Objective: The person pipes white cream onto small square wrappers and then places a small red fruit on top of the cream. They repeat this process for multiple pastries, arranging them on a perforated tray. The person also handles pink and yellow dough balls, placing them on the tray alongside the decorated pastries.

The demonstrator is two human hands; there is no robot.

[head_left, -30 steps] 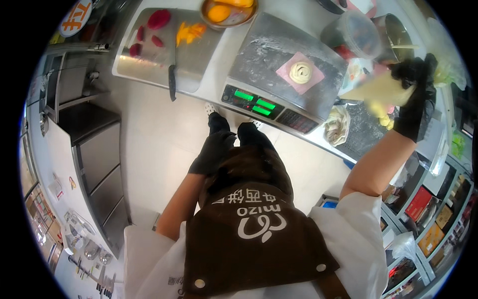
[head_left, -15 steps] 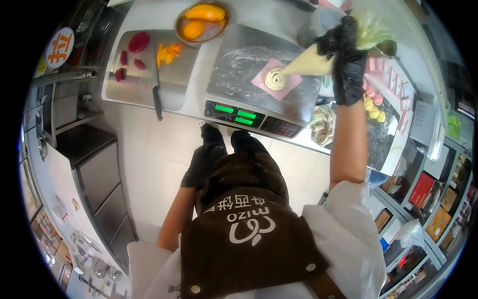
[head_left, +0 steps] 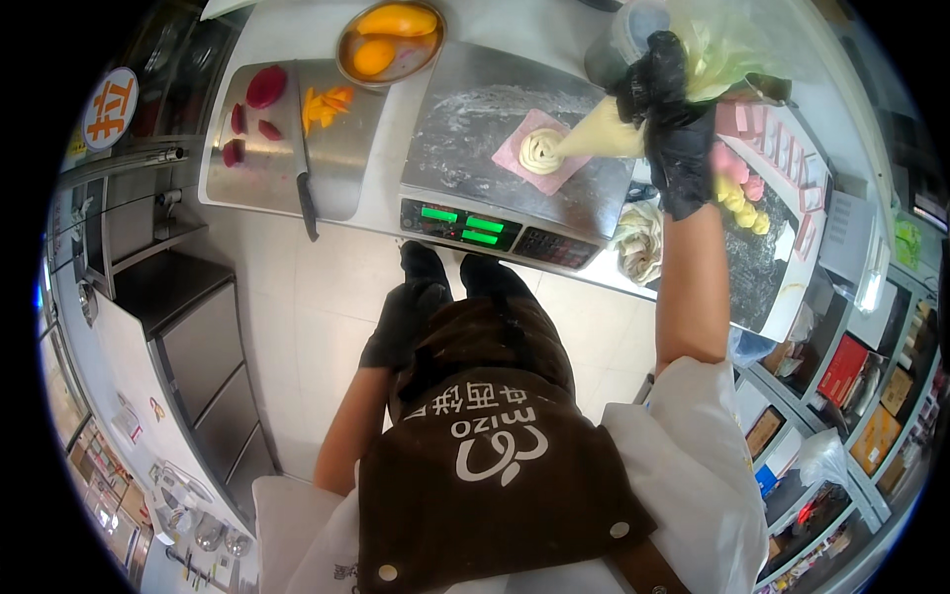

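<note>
My black-gloved right hand (head_left: 681, 139) is closed round the twisted upper part of a piping bag (head_left: 609, 137) filled with pale cream. The bag slants down to the left, its tip at the right side of a round cream swirl (head_left: 539, 151). Beneath the swirl lies a thin pink square wrapper (head_left: 561, 180), set on the floured steel platform of a digital scale (head_left: 460, 139). Loose clear plastic of the bag spreads above my hand. My left hand (head_left: 401, 322), also black-gloved, rests low against my thigh and apron with nothing visible in it; its dark fingers seem to lie flat.
Left of the scale, a steel board (head_left: 341, 178) bears a knife (head_left: 305, 178), orange fruit pieces (head_left: 325, 107) and magenta pieces. Behind stands a metal bowl (head_left: 343, 61) with mango-like fruit. A crumpled cloth (head_left: 638, 243) and a tray (head_left: 757, 282) with pink and yellow pieces are at right.
The bag's tip has shifted slightly round the swirl toward its near right side, with my right hand moving a little left. My left hand stays about where it was.
</note>
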